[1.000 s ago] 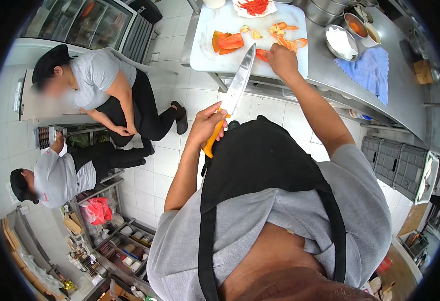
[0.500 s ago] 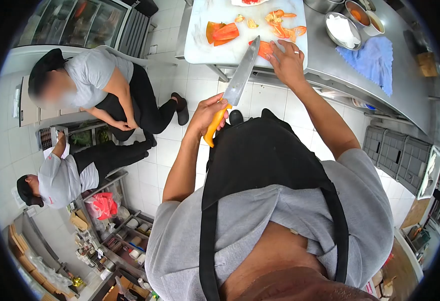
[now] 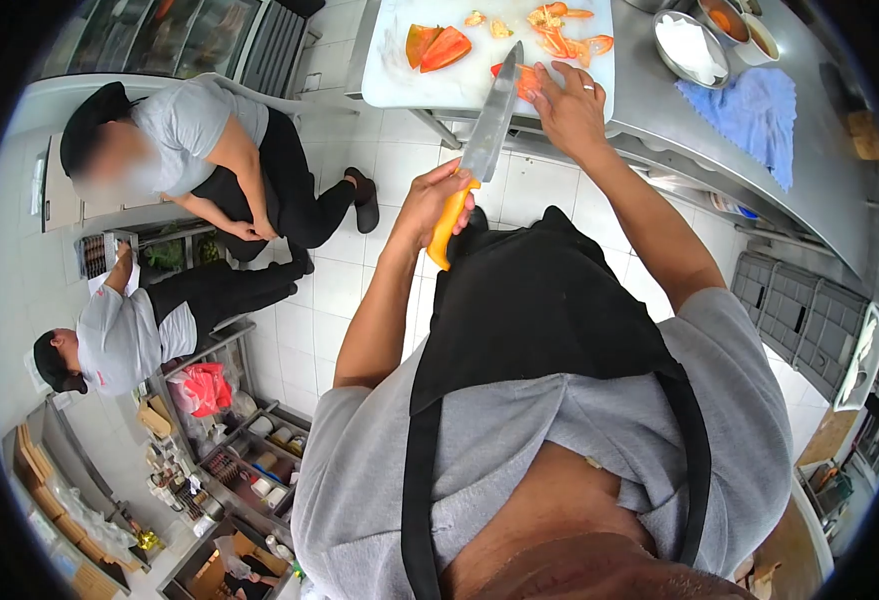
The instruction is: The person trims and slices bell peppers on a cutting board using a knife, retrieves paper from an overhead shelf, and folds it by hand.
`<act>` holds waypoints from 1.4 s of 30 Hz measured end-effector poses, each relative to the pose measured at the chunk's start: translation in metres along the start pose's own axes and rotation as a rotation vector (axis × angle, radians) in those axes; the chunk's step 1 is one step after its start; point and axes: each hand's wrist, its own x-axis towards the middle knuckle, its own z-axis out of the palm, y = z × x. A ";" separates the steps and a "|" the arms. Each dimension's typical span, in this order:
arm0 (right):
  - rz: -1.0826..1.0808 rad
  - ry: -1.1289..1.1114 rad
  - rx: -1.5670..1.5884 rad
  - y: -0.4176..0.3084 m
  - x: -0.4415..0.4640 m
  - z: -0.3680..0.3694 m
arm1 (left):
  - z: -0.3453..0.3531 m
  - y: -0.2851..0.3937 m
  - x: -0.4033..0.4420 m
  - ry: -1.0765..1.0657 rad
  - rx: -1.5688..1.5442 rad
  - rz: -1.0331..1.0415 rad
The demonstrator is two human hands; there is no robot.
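Observation:
My left hand is wrapped round the yellow handle of a kitchen knife. The blade points away from me, its tip over the white cutting board and against an orange-red pepper piece. Fingers of my right hand, which wears a ring, press on that piece just right of the blade. Two larger red-orange pepper pieces lie farther left on the board. Behind the knife are seedy cores and curled pepper trimmings.
Right of the board, a steel counter bears a metal bowl with something white inside, other bowls and a blue cloth. Grey crates stand lower right. Two co-workers are at left, near loaded shelving.
The knife and my left hand have moved slightly forward, the blade now reaching farther across the pepper piece. My right hand stays on that piece. The whole view has shifted a little.

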 end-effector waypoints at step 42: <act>-0.030 -0.022 -0.009 0.010 -0.002 0.008 | 0.036 -0.017 0.019 -0.007 -0.025 0.031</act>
